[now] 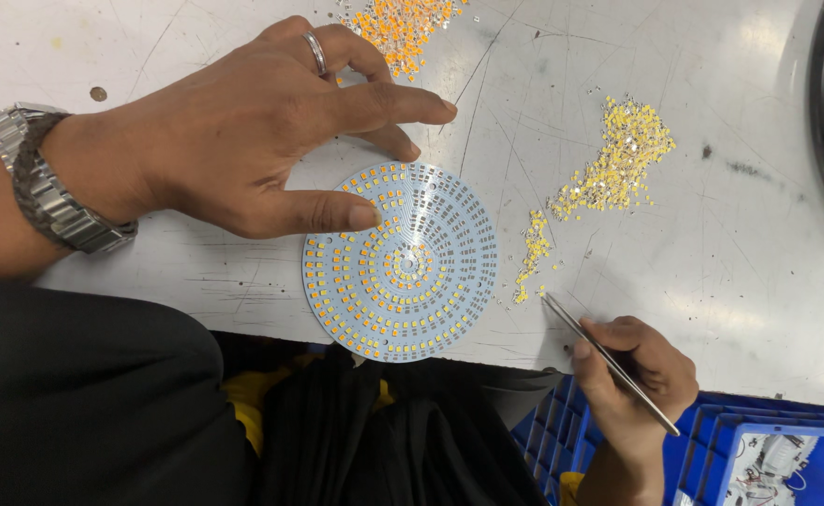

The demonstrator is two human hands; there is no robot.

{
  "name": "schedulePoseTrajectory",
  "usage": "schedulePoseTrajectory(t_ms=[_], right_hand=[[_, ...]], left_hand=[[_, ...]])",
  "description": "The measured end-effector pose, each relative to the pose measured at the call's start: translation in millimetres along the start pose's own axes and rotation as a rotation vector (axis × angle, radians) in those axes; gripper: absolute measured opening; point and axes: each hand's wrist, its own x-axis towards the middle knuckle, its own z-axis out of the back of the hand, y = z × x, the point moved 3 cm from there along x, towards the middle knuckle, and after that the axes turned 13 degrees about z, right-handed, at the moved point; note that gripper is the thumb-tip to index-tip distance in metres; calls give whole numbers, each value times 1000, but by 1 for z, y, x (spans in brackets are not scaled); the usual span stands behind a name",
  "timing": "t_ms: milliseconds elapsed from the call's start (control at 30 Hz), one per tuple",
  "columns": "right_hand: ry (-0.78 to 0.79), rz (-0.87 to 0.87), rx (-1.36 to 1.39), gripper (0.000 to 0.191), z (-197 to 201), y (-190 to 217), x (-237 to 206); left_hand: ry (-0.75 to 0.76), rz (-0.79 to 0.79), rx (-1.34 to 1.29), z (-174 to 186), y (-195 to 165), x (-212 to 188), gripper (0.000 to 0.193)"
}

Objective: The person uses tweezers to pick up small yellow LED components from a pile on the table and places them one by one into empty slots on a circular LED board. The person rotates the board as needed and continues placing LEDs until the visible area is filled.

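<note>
My left hand (243,131), fingers spread, pins the thin round white LED-studded circuit board (400,262): light, stiff, fragile; hold edges. Right hand (632,370) pinches slim steel tweezers (609,361).

Hands (243,131) on board (401,262), tweezers (609,361)

Showing no packages, labels, signs or screens anywhere on the bench or around its edges.

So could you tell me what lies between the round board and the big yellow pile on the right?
In the head view, a small strip of loose yellow chips lies between the round board and the big yellow pile.
</note>
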Motion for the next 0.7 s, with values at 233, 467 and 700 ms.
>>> schedulePoseTrajectory(t_ms=[233,467,700], right_hand=[[-9,-26,-7,17,0,0,-4],[-36,32,46,17,2,-2,-4],[-12,-14,9,14,4,-5,-4]], left_hand=[[0,-6,-13,1,0,0,72],[-10,-17,-3,0,-1,1,72],[-17,-22,-12,0,0,1,72]])
